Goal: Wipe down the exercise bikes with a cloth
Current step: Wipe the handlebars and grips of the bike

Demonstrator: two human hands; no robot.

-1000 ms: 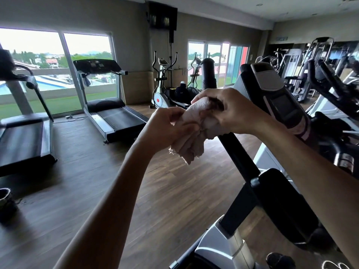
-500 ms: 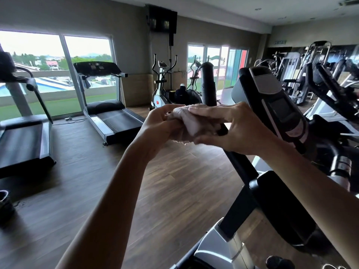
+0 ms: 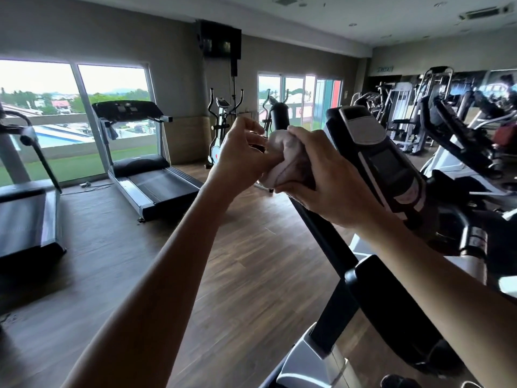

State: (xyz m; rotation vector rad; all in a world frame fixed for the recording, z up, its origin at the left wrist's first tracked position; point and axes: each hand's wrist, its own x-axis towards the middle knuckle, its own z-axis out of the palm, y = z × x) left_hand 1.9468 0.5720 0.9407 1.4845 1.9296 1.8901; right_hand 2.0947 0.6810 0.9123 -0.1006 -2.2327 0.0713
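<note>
Right hand (image 3: 330, 180) has the grip: fingers curled around the bunched cloth (image 3: 282, 158), clamped on it at frame centre, against the black handlebar post (image 3: 279, 114) of the near bike. Left hand (image 3: 240, 161) has let go over the last half second; its fingers are now spread and loosely bent, thumb side just touching the cloth's left edge, holding nothing. A second ago both hands were working the cloth with a tail hanging down; now it's a tight wad in one hand.

Read: regrip/refold looks done, cloth handed to the right hand. Next wipe stroke likely down the post or onto the console (image 3: 377, 161) just right of it.

Treadmills (image 3: 140, 152) at left are well apart, not involved. More machines (image 3: 419, 113) crowd the upper right.
</note>
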